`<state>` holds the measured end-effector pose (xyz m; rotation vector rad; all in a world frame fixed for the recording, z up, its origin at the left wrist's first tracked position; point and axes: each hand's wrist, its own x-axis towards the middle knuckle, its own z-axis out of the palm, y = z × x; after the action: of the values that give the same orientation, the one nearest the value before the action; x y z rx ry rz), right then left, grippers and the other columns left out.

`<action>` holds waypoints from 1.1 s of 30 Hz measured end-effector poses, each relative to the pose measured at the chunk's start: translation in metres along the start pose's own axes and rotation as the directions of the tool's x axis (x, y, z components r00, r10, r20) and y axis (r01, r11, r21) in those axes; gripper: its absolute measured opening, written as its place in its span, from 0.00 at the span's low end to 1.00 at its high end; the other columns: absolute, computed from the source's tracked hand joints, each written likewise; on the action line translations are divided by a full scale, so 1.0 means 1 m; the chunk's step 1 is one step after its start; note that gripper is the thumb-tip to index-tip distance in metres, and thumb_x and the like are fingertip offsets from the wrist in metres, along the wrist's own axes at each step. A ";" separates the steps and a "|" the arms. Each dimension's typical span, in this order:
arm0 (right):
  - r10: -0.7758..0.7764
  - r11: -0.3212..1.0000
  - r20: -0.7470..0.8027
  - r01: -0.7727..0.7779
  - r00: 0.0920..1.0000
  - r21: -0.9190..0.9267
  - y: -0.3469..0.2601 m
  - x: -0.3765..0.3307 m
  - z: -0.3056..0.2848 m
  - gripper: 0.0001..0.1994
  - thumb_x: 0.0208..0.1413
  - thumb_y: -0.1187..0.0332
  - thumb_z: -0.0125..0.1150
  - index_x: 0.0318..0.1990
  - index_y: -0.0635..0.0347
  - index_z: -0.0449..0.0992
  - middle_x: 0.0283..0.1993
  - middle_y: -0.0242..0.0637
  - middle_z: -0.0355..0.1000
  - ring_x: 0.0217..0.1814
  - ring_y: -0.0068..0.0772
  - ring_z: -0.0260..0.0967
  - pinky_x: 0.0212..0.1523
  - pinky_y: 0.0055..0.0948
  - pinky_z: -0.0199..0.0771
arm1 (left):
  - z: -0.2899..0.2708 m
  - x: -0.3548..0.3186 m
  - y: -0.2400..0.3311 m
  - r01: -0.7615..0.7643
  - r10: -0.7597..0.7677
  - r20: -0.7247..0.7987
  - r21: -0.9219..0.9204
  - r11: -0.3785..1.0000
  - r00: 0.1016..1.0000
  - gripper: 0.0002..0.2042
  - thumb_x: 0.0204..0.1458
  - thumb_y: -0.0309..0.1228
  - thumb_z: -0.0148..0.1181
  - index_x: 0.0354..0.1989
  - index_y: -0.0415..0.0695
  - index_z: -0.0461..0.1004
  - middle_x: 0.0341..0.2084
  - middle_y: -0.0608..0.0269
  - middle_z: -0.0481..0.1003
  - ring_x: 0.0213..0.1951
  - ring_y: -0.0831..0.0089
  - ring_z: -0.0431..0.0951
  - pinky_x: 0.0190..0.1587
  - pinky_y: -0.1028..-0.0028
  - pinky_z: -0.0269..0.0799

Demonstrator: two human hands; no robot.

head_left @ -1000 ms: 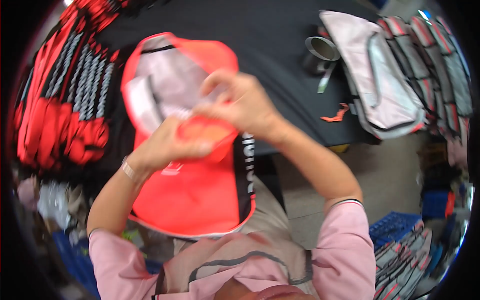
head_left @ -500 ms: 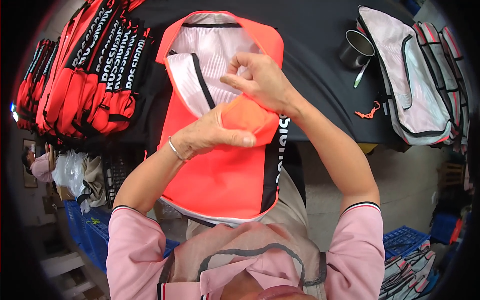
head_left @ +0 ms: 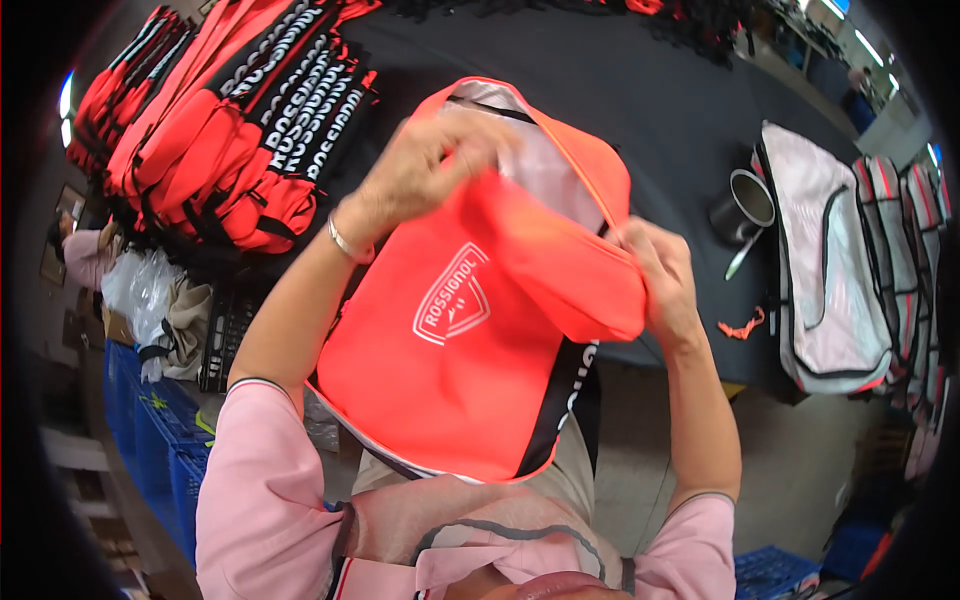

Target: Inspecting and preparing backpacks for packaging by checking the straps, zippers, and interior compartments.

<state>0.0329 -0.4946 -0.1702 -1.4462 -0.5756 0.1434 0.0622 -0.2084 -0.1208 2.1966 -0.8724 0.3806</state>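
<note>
A bright orange bag (head_left: 440, 390) with a white emblem and a black side stripe hangs from the edge of the black table (head_left: 640, 90) against my body. Its mouth is open and shows a pale lining (head_left: 545, 160). My left hand (head_left: 425, 165) grips the upper left rim of the opening, pinching a fold of orange fabric. My right hand (head_left: 660, 275) clutches the flap (head_left: 565, 265) at the right side, which is folded down over the front of the bag.
A stack of orange and black bags (head_left: 230, 120) lies at the table's left. A metal cup (head_left: 745, 200) and a pen stand to the right, beside pale inside-out bags (head_left: 830, 270). Blue crates (head_left: 160, 450) sit on the floor at lower left.
The bag has turned so its emblem side faces me. My hands moved apart from the middle to the two sides of the opening, and the flap came down over the front.
</note>
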 end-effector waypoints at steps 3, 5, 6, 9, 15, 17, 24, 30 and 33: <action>-0.028 1.000 0.052 0.028 0.998 0.003 -0.004 -0.007 -0.006 0.21 0.69 0.63 0.47 0.24 0.68 0.71 0.23 0.27 0.68 0.26 0.13 0.59 0.28 0.19 0.60 | -0.029 0.001 -0.054 0.174 -0.185 -0.156 -0.085 0.981 0.970 0.23 0.49 0.12 0.45 0.55 0.38 0.73 0.53 0.58 0.75 0.54 0.70 0.72 0.58 0.74 0.65; -0.048 0.998 0.019 0.047 0.999 0.047 -0.006 -0.010 -0.013 0.22 0.69 0.62 0.47 0.23 0.67 0.71 0.23 0.27 0.67 0.25 0.12 0.57 0.27 0.18 0.58 | -0.030 0.004 -0.074 0.242 -0.237 0.144 -0.018 0.970 0.961 0.30 0.45 0.12 0.46 0.60 0.43 0.70 0.57 0.57 0.72 0.59 0.68 0.70 0.60 0.74 0.65; -0.098 0.995 -0.008 0.098 0.995 0.033 0.002 -0.009 -0.020 0.23 0.69 0.61 0.48 0.22 0.65 0.70 0.22 0.26 0.66 0.24 0.11 0.56 0.25 0.18 0.56 | -0.025 0.009 -0.073 0.231 -0.229 0.156 0.003 0.973 0.961 0.29 0.45 0.13 0.48 0.60 0.43 0.71 0.56 0.58 0.73 0.57 0.69 0.71 0.59 0.74 0.66; -0.042 0.999 -0.131 0.045 0.990 0.020 0.011 0.003 -0.039 0.23 0.69 0.59 0.48 0.22 0.63 0.70 0.22 0.23 0.64 0.22 0.11 0.55 0.25 0.18 0.56 | -0.027 0.017 -0.100 0.306 -0.306 0.051 -0.001 0.952 0.951 0.18 0.48 0.17 0.56 0.49 0.40 0.78 0.43 0.60 0.79 0.45 0.75 0.77 0.51 0.75 0.72; -0.335 0.732 -0.525 -0.134 0.783 -0.668 -0.046 0.048 -0.079 0.16 0.66 0.61 0.51 0.46 0.67 0.76 0.43 0.37 0.75 0.44 0.27 0.71 0.46 0.27 0.70 | -0.057 0.055 -0.068 0.328 -0.271 -0.310 0.151 0.933 0.911 0.09 0.51 0.31 0.63 0.39 0.42 0.82 0.30 0.54 0.82 0.30 0.67 0.83 0.36 0.72 0.77; -0.610 0.509 -0.248 0.132 0.753 -0.851 -0.083 0.066 -0.010 0.12 0.58 0.66 0.61 0.46 0.62 0.77 0.47 0.42 0.75 0.52 0.39 0.71 0.53 0.34 0.69 | -0.053 0.066 -0.049 0.262 -0.163 -0.365 0.241 0.934 0.917 0.09 0.50 0.30 0.63 0.37 0.42 0.82 0.29 0.53 0.81 0.30 0.64 0.82 0.36 0.71 0.77; -0.539 0.030 0.099 0.136 0.836 -0.990 -0.073 0.108 0.038 0.16 0.52 0.72 0.62 0.50 0.63 0.72 0.46 0.43 0.74 0.48 0.42 0.71 0.50 0.41 0.69 | -0.041 0.080 0.030 0.226 -0.176 -0.235 0.206 0.952 0.956 0.06 0.49 0.27 0.63 0.33 0.40 0.82 0.23 0.55 0.80 0.26 0.69 0.80 0.33 0.72 0.74; -0.092 0.878 0.102 0.129 0.991 -0.461 -0.095 0.039 0.038 0.06 0.54 0.72 0.65 0.31 0.67 0.77 0.20 0.27 0.64 0.23 0.15 0.56 0.25 0.23 0.59 | -0.046 0.036 0.058 0.469 -0.328 0.431 -0.278 0.838 0.841 0.08 0.50 0.28 0.68 0.33 0.36 0.82 0.22 0.74 0.76 0.26 0.88 0.70 0.30 0.83 0.67; 0.089 0.942 0.229 -0.007 0.969 -0.335 -0.092 0.023 0.020 0.06 0.54 0.71 0.66 0.33 0.66 0.78 0.22 0.24 0.65 0.26 0.12 0.57 0.26 0.21 0.59 | -0.038 0.015 0.085 0.621 -0.284 0.608 -0.460 0.635 0.742 0.15 0.49 0.39 0.71 0.28 0.37 0.81 0.20 0.75 0.75 0.21 0.89 0.68 0.23 0.84 0.64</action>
<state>0.0208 -0.4797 -0.0749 -1.7868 -0.7917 0.2750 0.0141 -0.2307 -0.0432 1.7526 -0.5028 -0.6905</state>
